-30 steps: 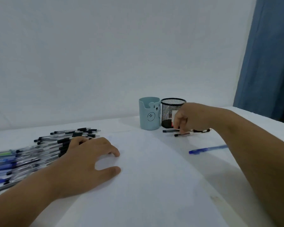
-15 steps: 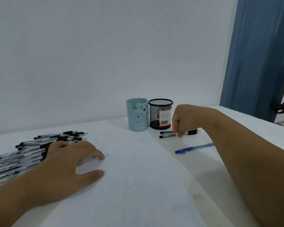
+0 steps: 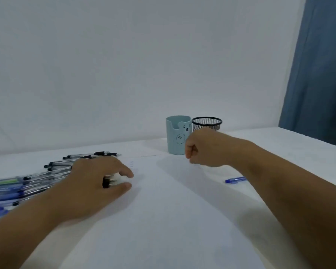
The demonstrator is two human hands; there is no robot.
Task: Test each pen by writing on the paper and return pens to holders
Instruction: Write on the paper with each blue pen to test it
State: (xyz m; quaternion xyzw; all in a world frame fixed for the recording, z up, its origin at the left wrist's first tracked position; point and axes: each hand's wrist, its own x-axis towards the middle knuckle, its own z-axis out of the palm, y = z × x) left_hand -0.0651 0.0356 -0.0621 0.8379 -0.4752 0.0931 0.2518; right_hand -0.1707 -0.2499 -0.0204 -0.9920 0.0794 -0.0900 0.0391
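Note:
My left hand [image 3: 93, 183] rests palm down on the white paper [image 3: 163, 210], fingers arched. A small black pen part [image 3: 105, 182] shows in the gap between its thumb and forefinger. A pile of pens [image 3: 37, 177] with clear barrels and black caps lies to the left of that hand. My right hand [image 3: 204, 150] is curled into a tight fist just above the table, in front of the light blue bear holder [image 3: 176, 133] and the black mesh holder [image 3: 207, 121]. Whatever it pinches is hidden inside the fist. A blue pen [image 3: 235, 180] lies beside my right forearm.
The white table [image 3: 299, 144] runs back to a plain white wall. A blue curtain [image 3: 318, 84] hangs at the far right. Both holders stand side by side near the table's back edge.
My right hand pinched a black pen beside the mesh holder, then moved left in front of the holders. The black piece under my left hand has newly appeared. The view shifted.

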